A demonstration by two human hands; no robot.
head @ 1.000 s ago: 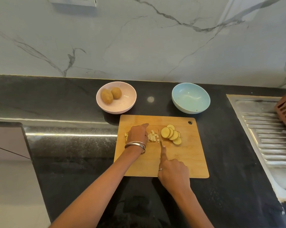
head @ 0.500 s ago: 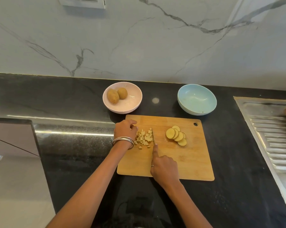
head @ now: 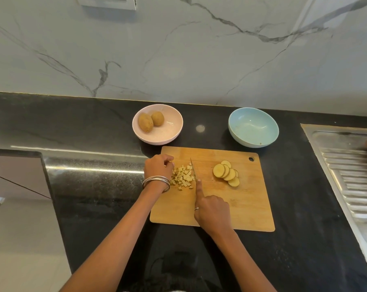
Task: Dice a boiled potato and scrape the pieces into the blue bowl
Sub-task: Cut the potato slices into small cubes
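A glossy, speckled black stone counter is carrying a rectangular wooden cutting board, its long side running left to right. Beyond it the round, smooth blue bowl is sitting nearly empty. The right hand is gripping a knife, forefinger lying along the spine, blade pointing away; the handle is hidden. The left hand, fingers curled, is touching the pale diced potato; overlapping round slices are lying just right.

Knife handle hidden; perhaps gripped.
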